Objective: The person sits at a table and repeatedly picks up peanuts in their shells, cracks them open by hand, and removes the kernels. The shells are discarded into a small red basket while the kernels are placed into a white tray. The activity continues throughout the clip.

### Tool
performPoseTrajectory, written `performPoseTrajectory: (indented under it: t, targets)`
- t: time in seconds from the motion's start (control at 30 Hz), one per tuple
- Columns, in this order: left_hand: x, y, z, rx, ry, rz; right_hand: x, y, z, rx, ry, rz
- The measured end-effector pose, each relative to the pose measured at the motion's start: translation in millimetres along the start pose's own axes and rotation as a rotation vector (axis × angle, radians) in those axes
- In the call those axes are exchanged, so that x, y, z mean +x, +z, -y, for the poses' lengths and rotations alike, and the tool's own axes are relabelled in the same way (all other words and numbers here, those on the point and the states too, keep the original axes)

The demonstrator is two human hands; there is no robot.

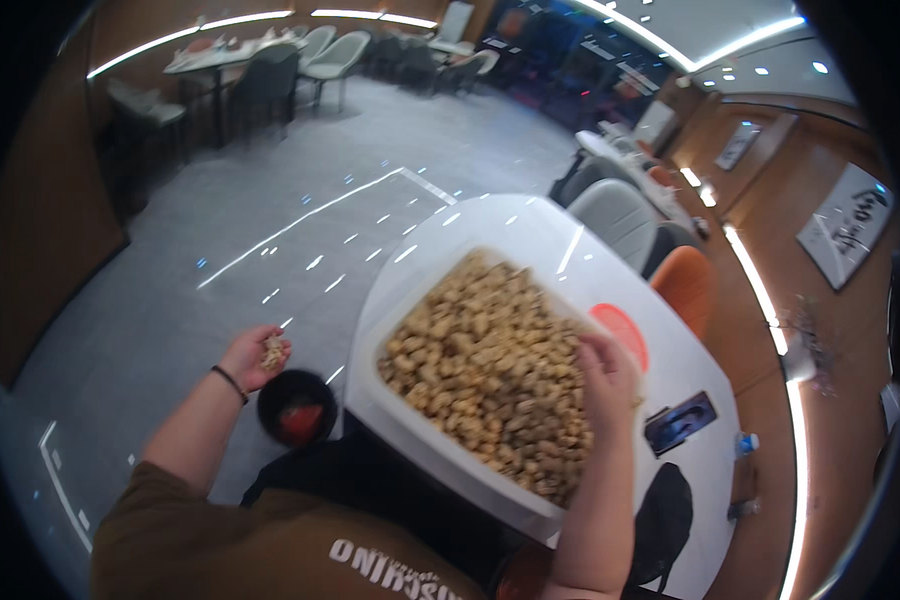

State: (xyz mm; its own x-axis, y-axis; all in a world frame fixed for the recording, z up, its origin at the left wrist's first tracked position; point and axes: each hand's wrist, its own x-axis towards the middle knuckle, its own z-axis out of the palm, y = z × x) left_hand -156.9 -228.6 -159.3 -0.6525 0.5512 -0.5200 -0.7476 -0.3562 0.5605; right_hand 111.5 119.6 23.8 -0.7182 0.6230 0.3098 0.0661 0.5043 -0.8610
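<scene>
A large white plastic tub (412, 420) full of what look like unshelled peanuts (487, 360) stands on the white table. My left hand (259, 358) is out to the left of the table, palm turned up, with small pale pieces (273, 352), perhaps peanut shells, in its curled fingers. Just below and to the right of it is a round black bin (298, 409) with something red inside. Over the tub's right side is my right hand (607, 375), its fingers bent and blurred at the edge of the peanuts. Whether it holds anything is hidden.
On the white table (690, 382) lie a coral-red round plastic piece (624, 336), a phone (681, 422) with its screen lit and a black pouch (664, 517). Grey (615, 217) and orange (682, 289) chairs line its far right side. Another dining table (232, 54) stands farther back.
</scene>
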Motion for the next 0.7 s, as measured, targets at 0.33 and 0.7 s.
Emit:
performPoseTrajectory:
  t: [0.33, 0.7]
  targets:
    - [39.3, -108.4, 54.3, -0.05, -0.059, -0.32, -2.2, -1.2, -10.8, -0.04, -0.045, -0.003]
    - [34.6, -56.9, 42.6, 0.475, 0.126, -0.411, -0.6, -0.7, -8.2, -0.051, -0.046, 0.023]
